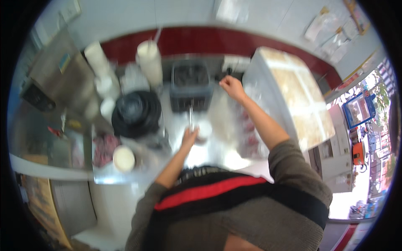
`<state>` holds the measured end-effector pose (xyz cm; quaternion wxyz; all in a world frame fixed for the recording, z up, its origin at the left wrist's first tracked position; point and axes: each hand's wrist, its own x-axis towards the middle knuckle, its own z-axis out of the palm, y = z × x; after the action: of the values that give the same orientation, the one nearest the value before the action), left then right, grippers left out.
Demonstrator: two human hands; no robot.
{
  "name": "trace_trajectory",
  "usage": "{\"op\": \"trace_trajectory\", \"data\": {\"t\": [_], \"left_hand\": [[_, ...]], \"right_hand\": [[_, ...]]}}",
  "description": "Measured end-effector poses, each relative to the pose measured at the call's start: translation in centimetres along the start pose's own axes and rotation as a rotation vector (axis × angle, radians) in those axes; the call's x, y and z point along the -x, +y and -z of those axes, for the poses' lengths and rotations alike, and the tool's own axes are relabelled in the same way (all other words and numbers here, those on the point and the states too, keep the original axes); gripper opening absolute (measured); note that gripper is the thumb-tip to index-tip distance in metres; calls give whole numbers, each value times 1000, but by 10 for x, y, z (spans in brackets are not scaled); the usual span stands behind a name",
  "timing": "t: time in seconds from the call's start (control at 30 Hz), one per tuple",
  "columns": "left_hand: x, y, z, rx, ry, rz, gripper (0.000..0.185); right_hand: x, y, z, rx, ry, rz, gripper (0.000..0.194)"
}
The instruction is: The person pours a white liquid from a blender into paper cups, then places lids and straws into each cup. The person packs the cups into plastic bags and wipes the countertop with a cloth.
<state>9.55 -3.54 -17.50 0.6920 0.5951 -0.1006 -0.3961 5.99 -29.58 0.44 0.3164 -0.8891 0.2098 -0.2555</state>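
Note:
My left hand (189, 138) grips a slim metal utensil (191, 118) that points away from me over the steel counter (201, 155). Right beside that hand is a small round white container (205, 129), blurred; whether the hand touches it is unclear. Beyond the utensil stands a dark plastic box (191, 91) with dark contents in its top. My right hand (233, 88) is raised to the right of the box, near a black plug (229, 71) at a white socket strip (240, 63). Its fingers are curled in, and blur hides whether they hold anything.
A large foam box (298, 94) with tape stands at the right, beside clear packs (249, 128) with reddish contents. To the left are stacked black round lids or bowls (136, 113), white cup stacks (150, 61), a white tub (124, 158) and pinkish pieces (105, 149).

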Motion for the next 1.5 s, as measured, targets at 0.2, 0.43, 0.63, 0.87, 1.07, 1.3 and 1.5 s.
{"op": "trace_trajectory", "data": {"t": [0.2,0.43,0.63,0.87,1.07,1.3,1.5], "left_hand": [[-14,-7,-15,-176,-37,26,43],[-1,18,-29,-639,62,-138,74],[29,72,-41,-693,188,-466,50],[42,109,-53,-321,-60,-282,24],[41,151,-61,-74,-27,-358,19],[41,212,-62,-18,11,-421,19],[43,255,-78,25,-105,-487,50]], "right_hand": [[-112,-57,79,-134,423,107,36],[-194,-117,77,253,865,305,32],[-223,-122,89,253,609,118,27],[-212,-119,118,81,574,87,36],[-187,-131,140,121,451,51,42],[-138,-121,133,343,500,272,35],[-21,-140,78,407,221,425,34]]}}
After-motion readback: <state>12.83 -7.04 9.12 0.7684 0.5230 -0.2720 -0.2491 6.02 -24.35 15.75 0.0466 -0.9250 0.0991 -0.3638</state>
